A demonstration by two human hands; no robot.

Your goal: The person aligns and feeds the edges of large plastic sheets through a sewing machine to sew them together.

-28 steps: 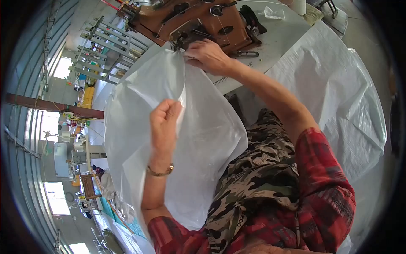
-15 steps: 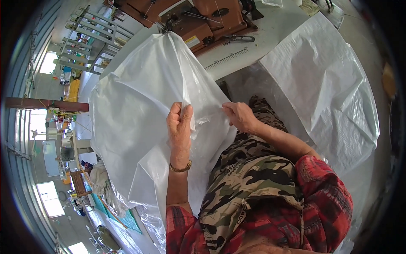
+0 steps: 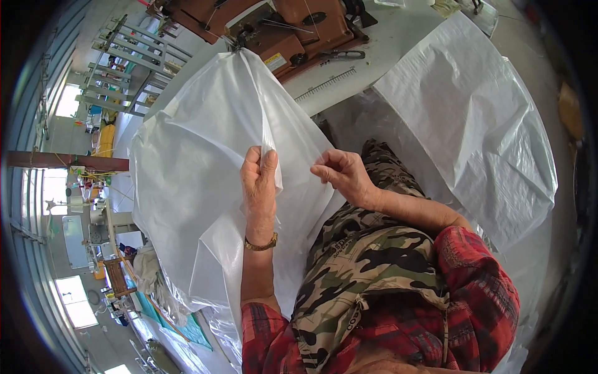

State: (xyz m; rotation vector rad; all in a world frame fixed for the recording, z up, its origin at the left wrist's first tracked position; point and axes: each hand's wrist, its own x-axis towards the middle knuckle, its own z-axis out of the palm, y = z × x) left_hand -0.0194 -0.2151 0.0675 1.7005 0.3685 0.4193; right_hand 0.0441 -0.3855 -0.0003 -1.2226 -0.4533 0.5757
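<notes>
A large translucent white plastic sheet (image 3: pixel 180 162) spreads in front of me, its far end gathered under the working end of a brown sewing machine (image 3: pixel 274 50). My left hand (image 3: pixel 258 181) is closed round a folded edge of this sheet, thumb on top. To its right, my right hand (image 3: pixel 342 177) hovers over the sheet with its fingers curled in and the thumb near the fingertips. Whatever may lie in that pinch is too small to make out. A watch circles my left wrist.
Another white plastic sheet (image 3: pixel 467 118) hangs over the table's right side. Dark-handled scissors (image 3: pixel 342 55) lie beside the machine, near a ruler scale (image 3: pixel 324 85) on the pale tabletop. At the far left stand a metal rack (image 3: pixel 134 68) and a reddish beam (image 3: pixel 68 159).
My right hand has drawn away from the sheet's right edge and moved slightly left, its fingers more curled. My left hand keeps its hold on the fold. The whole view has shifted slightly.
</notes>
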